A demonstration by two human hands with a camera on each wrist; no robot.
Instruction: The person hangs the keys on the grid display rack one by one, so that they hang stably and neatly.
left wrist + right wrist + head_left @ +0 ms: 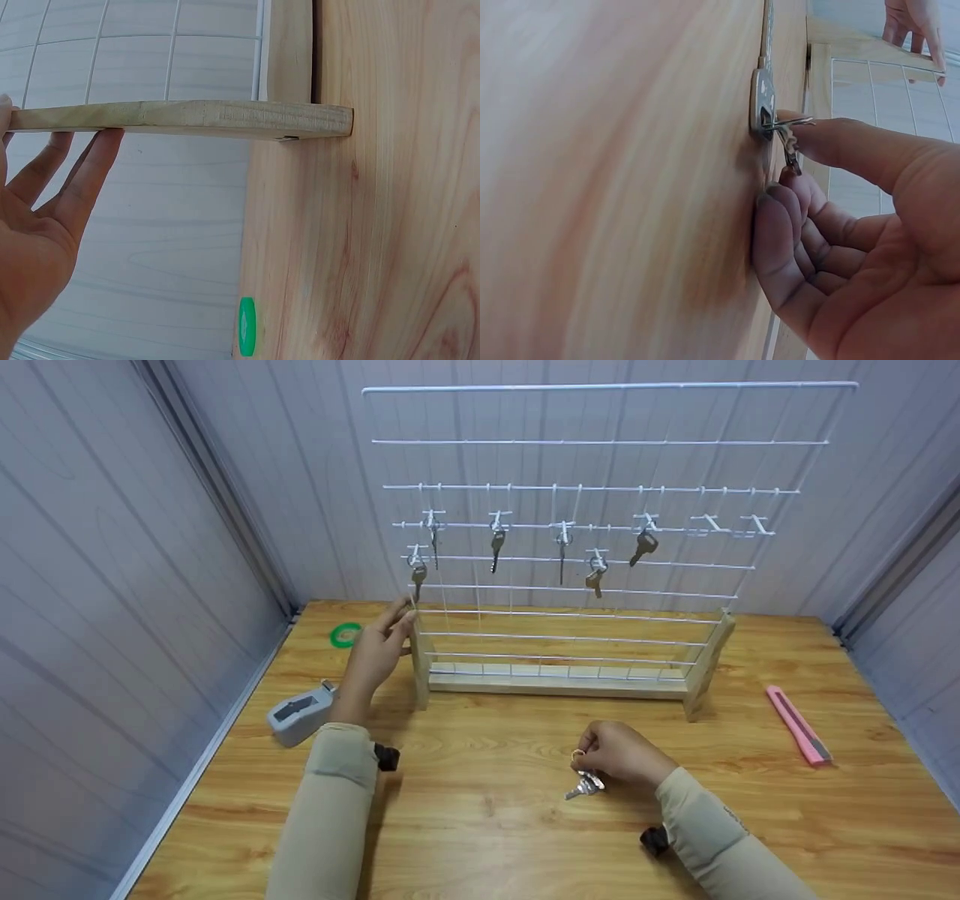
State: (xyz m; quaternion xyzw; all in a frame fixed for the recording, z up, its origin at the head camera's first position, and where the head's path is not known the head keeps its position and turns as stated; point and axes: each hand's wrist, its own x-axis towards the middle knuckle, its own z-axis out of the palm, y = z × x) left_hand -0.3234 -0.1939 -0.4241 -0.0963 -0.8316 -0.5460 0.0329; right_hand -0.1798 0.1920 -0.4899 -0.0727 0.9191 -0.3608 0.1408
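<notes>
Wooden table [480, 825] — right hand [622, 754] pinches key [585, 786], left hand [379, 649] spread on rack post [418, 660].

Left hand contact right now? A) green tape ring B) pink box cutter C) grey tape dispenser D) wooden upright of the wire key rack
D: the left hand rests its straight fingers against the wooden side post of the white wire key rack, while the green tape ring lies apart on the wooden table.

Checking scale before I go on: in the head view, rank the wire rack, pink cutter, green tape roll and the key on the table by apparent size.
1. wire rack
2. pink cutter
3. green tape roll and key: look alike, unranked; the roll lies farther away.
</notes>
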